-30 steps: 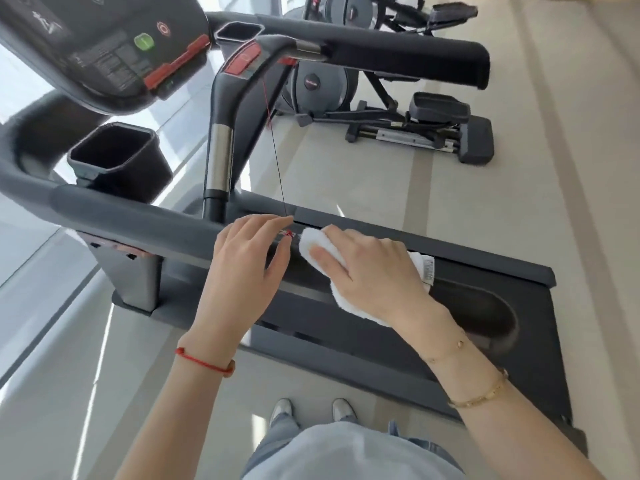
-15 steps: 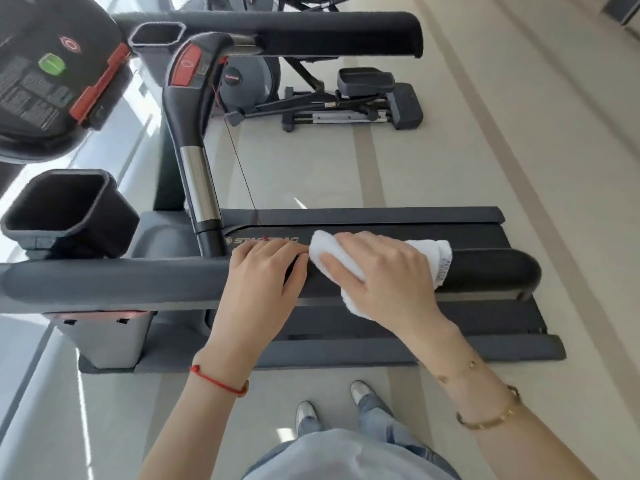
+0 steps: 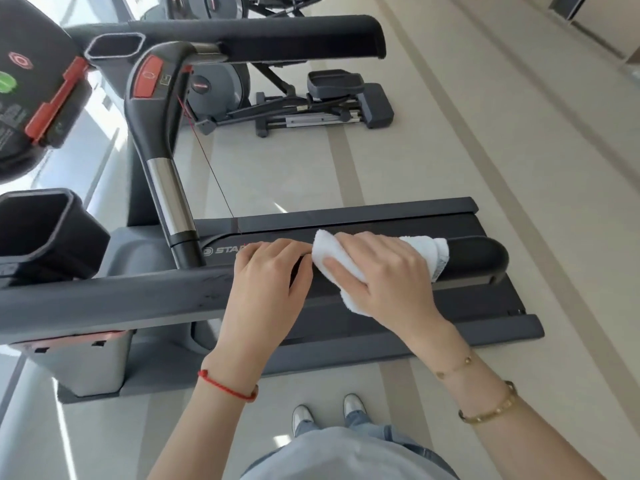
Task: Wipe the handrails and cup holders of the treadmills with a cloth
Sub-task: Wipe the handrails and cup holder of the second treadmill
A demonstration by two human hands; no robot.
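A dark near handrail of the treadmill runs left to right across the middle. My right hand presses a white cloth around the rail near its rounded right end. Just left of the cloth, my left hand curls over the same rail. A black cup holder sits at the rail's left end. The far handrail crosses the top, with a second cup holder at its left.
The console with red and green buttons hangs at the upper left. A red safety cord dangles from the upright post. The treadmill deck lies below the rail. An elliptical machine stands beyond. My shoes are on the pale floor.
The view has swung so the near rail now lies level and its right end shows. Both hands stay on the rail, the cloth shifted slightly toward the right end.
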